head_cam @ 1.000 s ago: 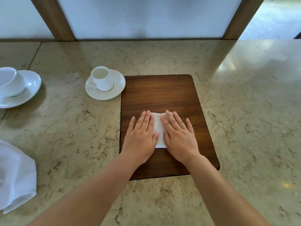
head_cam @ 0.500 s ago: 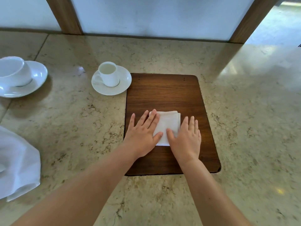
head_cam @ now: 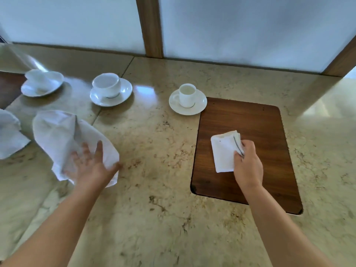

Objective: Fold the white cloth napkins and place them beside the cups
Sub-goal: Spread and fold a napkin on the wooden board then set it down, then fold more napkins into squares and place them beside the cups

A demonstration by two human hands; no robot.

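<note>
**A:** Starting at the far left edge of the frame, I am seeing part of a loose white cloth (head_cam: 9, 135) lying on the marble bench (head_cam: 154, 218). Above it, in the upper left, a blurred cup and saucer (head_cam: 41, 82) are sitting near the wall.

**B:** And the left hand?

**A:** The left hand (head_cam: 90, 164) is hovering in the lower left, fingers spread wide and holding nothing, just over an unfolded napkin (head_cam: 63, 139). I cannot tell whether it is touching the cloth; that part is smeared. Above it, a wide cup on a saucer (head_cam: 107, 87) is standing.

**B:** What is worrying you there?

**A:** If I am grabbing that napkin by one bunched edge, it is likely to drag towards the wide cup and knock the saucer.

**B:** Moving right?

**A:** A small cup on its saucer (head_cam: 187, 98) is sitting just beside the upper left corner of the wooden board (head_cam: 260, 180). On the board, right of centre in the frame, the folded napkin (head_cam: 224, 153) is lying with its right edge pinched by the right hand (head_cam: 248, 162), fingers closed over the layers.

**B:** The risk?

**A:** I am gripping only one side, so the layers may be fanning open as I lift, and a wide swing could be clipping the small cup.
</note>
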